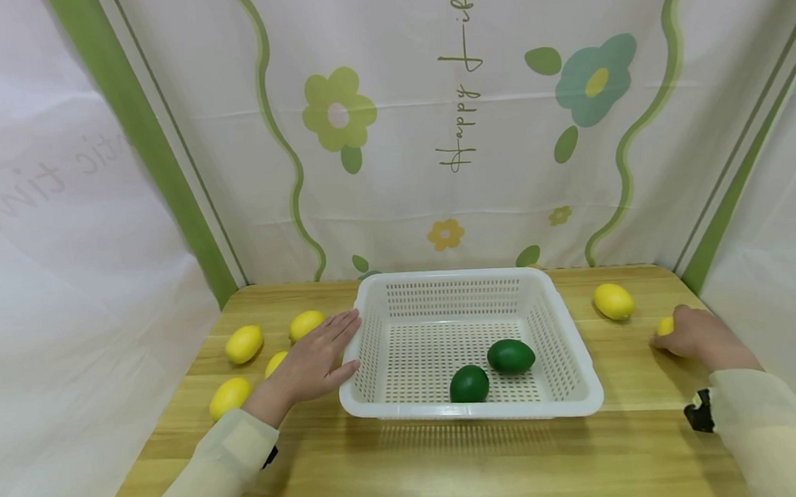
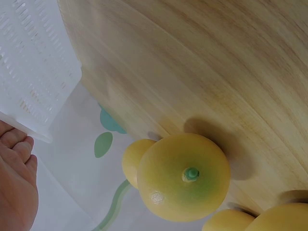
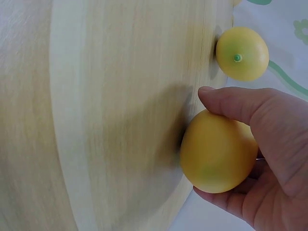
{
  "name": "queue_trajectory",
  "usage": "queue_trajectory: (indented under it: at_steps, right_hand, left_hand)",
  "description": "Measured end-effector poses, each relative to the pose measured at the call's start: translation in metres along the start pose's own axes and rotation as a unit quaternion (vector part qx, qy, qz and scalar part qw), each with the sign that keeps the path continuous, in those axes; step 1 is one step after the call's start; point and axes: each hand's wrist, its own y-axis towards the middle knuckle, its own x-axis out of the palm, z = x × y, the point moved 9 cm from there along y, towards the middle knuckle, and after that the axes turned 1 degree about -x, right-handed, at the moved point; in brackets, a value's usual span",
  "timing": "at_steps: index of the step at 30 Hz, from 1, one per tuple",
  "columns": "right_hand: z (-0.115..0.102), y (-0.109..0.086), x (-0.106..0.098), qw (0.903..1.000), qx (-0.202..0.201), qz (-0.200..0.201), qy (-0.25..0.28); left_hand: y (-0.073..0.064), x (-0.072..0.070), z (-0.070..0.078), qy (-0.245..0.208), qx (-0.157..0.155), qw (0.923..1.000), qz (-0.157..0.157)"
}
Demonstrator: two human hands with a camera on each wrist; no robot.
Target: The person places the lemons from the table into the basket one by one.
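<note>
My right hand (image 1: 702, 335) grips a yellow lemon (image 3: 219, 151) at the table's right side, thumb on one side and fingers on the other. A second lemon (image 1: 613, 301) lies a little farther back, to its left. At the left, my left hand (image 1: 316, 363) has its fingers extended, with the fingertips at the left rim of a white plastic basket (image 1: 472, 410). Inside the basket sit two dark green lemon-shaped fruits, one farther back (image 1: 511, 357) and one near the front wall (image 1: 469, 384).
Several lemons lie left of the basket, around and partly behind my left hand, among them one at the front (image 1: 230, 399) and one farther left (image 1: 244, 344). The wooden table (image 1: 442, 476) ends at a patterned curtain (image 1: 402, 202) behind, with more cloth on both sides.
</note>
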Motion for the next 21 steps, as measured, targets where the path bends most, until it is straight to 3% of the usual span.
queue_trajectory:
  at_steps: [15,21]
  right_hand:
    - [-0.0039,-0.0027,-0.0068,0.9963,-0.035,0.079,0.001]
    - [-0.0058,-0.0036,-0.0096,0.9924,-0.047,0.114,0.002]
  left_hand:
    - [0.001,0.0034,-0.0018,0.002,-0.007,0.9999,-0.014]
    - [0.0008,0.0025,-0.0015,0.005,0.0,1.0,-0.003]
